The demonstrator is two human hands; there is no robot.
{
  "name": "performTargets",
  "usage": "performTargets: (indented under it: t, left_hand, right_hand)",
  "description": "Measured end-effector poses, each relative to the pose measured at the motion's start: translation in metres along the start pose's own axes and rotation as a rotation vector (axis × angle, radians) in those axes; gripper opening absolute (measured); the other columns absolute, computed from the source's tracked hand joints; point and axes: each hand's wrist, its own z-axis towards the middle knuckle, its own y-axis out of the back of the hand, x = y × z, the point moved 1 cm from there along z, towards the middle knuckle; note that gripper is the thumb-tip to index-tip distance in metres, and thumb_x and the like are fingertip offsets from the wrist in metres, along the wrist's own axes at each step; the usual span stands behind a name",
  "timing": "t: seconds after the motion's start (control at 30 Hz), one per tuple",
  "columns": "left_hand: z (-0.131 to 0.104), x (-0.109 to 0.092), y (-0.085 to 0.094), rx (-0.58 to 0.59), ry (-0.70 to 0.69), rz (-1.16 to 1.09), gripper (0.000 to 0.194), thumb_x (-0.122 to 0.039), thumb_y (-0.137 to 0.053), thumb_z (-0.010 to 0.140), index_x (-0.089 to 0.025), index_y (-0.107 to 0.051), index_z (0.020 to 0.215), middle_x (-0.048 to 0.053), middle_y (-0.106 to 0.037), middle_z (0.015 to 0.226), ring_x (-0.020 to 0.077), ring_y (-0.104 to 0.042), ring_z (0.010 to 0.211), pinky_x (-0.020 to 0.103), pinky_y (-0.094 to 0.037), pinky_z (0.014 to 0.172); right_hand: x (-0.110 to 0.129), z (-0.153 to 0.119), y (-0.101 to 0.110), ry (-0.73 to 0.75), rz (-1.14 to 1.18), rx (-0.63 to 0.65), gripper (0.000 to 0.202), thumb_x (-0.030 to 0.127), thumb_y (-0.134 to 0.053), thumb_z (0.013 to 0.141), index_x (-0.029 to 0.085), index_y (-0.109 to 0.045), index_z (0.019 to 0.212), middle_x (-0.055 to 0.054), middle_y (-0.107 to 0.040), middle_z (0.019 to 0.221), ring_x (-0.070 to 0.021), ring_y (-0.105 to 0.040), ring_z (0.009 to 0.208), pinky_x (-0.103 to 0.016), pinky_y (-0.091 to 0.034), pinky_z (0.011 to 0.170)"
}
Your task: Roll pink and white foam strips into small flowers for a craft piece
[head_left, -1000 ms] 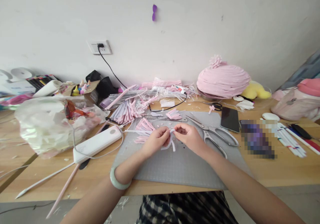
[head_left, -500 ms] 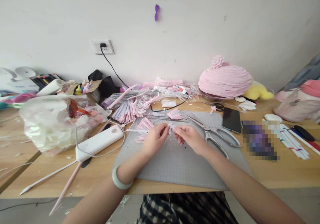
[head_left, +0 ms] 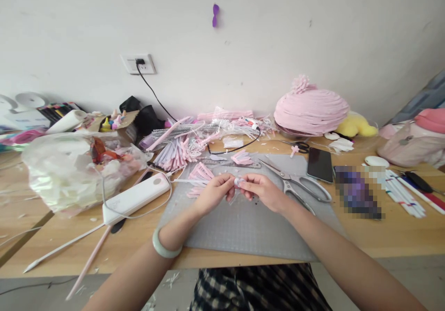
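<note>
Above the grey cutting mat (head_left: 250, 237), my left hand (head_left: 216, 191) and my right hand (head_left: 264, 191) meet fingertip to fingertip. Both pinch a small pale lilac pipe cleaner piece (head_left: 237, 181); most of it is hidden by the fingers. Cut pink pipe cleaners (head_left: 200, 173) lie on the mat just beyond my left hand. A smaller pink and lilac bunch (head_left: 242, 157) rests behind the hands, near a metal ruler (head_left: 255, 165). Large silver scissors (head_left: 294, 181) lie open to the right of my right hand.
A white power bank (head_left: 137, 199) with a cable and a clear plastic bag (head_left: 69, 176) are at left. Piled pipe cleaners (head_left: 177, 151) lie against the wall. At right are a phone (head_left: 320, 165), white pens (head_left: 406, 195) and a pink fuzzy dome (head_left: 311, 111).
My fingertips have drawn closer together around the lilac piece, which now looks more compact. The whole view has shifted slightly; the things on the table stay put.
</note>
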Motion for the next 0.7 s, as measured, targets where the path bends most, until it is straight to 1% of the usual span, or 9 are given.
performTargets:
  t: [0.07,0.13,0.2,0.3,0.33,0.4,0.47,0.6,0.7]
  left_hand:
    - [-0.0003,0.0020,-0.0031,0.065,0.089,-0.280,0.031,-0.042,-0.054,0.076,-0.016,-0.046,0.060,-0.006,-0.036,0.049,0.0060,-0.033,0.042,0.021,-0.024,0.044]
    - [-0.0001,0.0037,-0.0052,0.092,0.145,-0.429,0.030,-0.040,-0.057,0.073,-0.016,-0.045,0.060,-0.007,-0.033,0.051,0.0047,-0.030,0.040,0.020,-0.023,0.042]
    - [0.0004,0.0048,-0.0047,0.049,0.136,-0.385,0.030,-0.040,-0.055,0.075,-0.015,-0.046,0.061,-0.006,-0.036,0.052,0.0054,-0.033,0.042,0.020,-0.025,0.043]
    - [0.0012,0.0044,-0.0004,-0.101,-0.039,-0.095,0.025,-0.040,-0.054,0.077,-0.016,-0.053,0.075,-0.003,-0.048,0.059,0.0088,-0.043,0.052,0.021,-0.035,0.051]
    - [0.0013,0.0039,0.0008,-0.120,-0.106,0.004,0.024,-0.040,-0.056,0.077,-0.016,-0.055,0.081,-0.002,-0.052,0.064,0.0101,-0.047,0.058,0.022,-0.038,0.056]
    - [0.0015,0.0034,0.0018,-0.090,-0.180,0.109,0.025,-0.039,-0.059,0.075,-0.017,-0.057,0.088,0.001,-0.056,0.073,0.0122,-0.050,0.067,0.025,-0.041,0.064]
    - [0.0023,0.0036,0.0015,-0.051,-0.167,0.088,0.026,-0.041,-0.060,0.074,-0.017,-0.056,0.085,0.000,-0.056,0.072,0.0130,-0.053,0.068,0.026,-0.042,0.066]
    - [0.0044,0.0048,-0.0005,-0.120,-0.088,-0.109,0.031,-0.044,-0.065,0.069,-0.017,-0.054,0.080,-0.002,-0.057,0.065,0.0116,-0.055,0.063,0.025,-0.044,0.064]
    - [0.0055,0.0066,-0.0020,-0.149,-0.038,-0.232,0.031,-0.041,-0.068,0.066,-0.016,-0.053,0.078,-0.002,-0.060,0.065,0.0115,-0.057,0.064,0.025,-0.044,0.065]
  right_hand:
    - [0.0001,0.0000,-0.0010,0.008,0.055,0.031,0.026,0.040,-0.064,0.071,0.015,-0.056,0.069,0.003,-0.053,0.062,-0.0058,-0.044,0.050,-0.021,-0.034,0.049]
    - [-0.0001,0.0005,-0.0024,0.006,0.091,0.033,0.025,0.039,-0.064,0.071,0.015,-0.056,0.069,0.004,-0.052,0.059,-0.0057,-0.043,0.048,-0.021,-0.033,0.049]
    - [-0.0001,0.0011,-0.0032,-0.007,0.091,-0.001,0.027,0.040,-0.062,0.071,0.016,-0.054,0.065,0.005,-0.048,0.051,-0.0055,-0.040,0.045,-0.021,-0.031,0.047]
    - [0.0009,0.0014,-0.0024,-0.039,0.048,-0.065,0.032,0.041,-0.060,0.072,0.017,-0.047,0.055,0.007,-0.042,0.044,-0.0051,-0.035,0.041,-0.021,-0.026,0.043]
    - [0.0016,0.0012,-0.0017,-0.051,0.031,-0.076,0.033,0.041,-0.060,0.071,0.017,-0.046,0.054,0.007,-0.042,0.043,-0.0050,-0.034,0.040,-0.021,-0.024,0.043]
    - [0.0029,0.0009,-0.0006,-0.065,0.003,-0.087,0.031,0.040,-0.060,0.070,0.017,-0.047,0.054,0.007,-0.040,0.043,-0.0050,-0.033,0.040,-0.021,-0.023,0.043]
    - [0.0036,0.0011,0.0000,-0.036,-0.026,-0.114,0.028,0.039,-0.061,0.069,0.016,-0.051,0.057,0.007,-0.041,0.045,-0.0054,-0.034,0.042,-0.021,-0.024,0.043]
    - [0.0002,0.0037,-0.0004,0.074,-0.072,-0.152,0.021,0.036,-0.064,0.068,0.017,-0.058,0.074,0.002,-0.058,0.065,-0.0092,-0.052,0.058,-0.021,-0.037,0.054]
    - [-0.0050,0.0054,0.0002,0.123,-0.146,-0.170,0.019,0.033,-0.062,0.070,0.018,-0.058,0.080,-0.001,-0.064,0.078,-0.0127,-0.058,0.066,-0.024,-0.042,0.060]
